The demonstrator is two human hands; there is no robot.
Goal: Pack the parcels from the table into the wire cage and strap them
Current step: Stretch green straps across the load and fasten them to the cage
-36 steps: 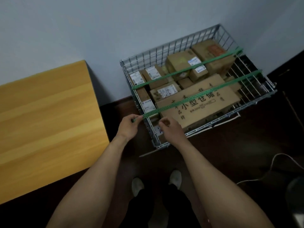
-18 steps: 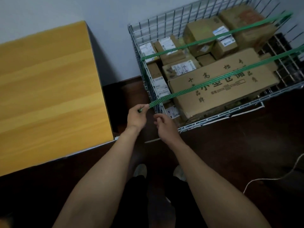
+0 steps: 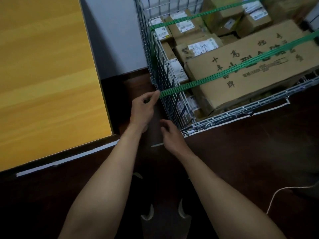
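— Where is the strap?

— The near strap lies across the top of the big carton inside the wire cage. Its free end comes out over the cage's left wall. The left hand pinches that end between thumb and fingers, just outside the mesh.

— And the other hand?

— The right hand holds nothing. Its fingers are loosely bent, and it hovers lower down beside the cage's near corner, apart from the strap.

— Which way does the strap run from the pinch?

— Away from the person and to their right, in one long straight diagonal from the left wall over the carton towards the far right side. I'd judge that tightening means drawing back along that line, outward and down the mesh. The left hand has the strap. The right is nearer the wall's lower wires, where I'd guess the end gets fastened.

— Are the parcels in?

— The parcels sit packed in the cage, next to the wooden table. A far strap crosses the back row.

— Can you read anything?

— There are black Chinese characters on the big carton. I can make out 十 and 高, and 牌 near the strap, which covers the middle row. A small printed line seems to begin 2000, but it's too smeared to be sure. The white labels on the smaller boxes are too blurred to read.
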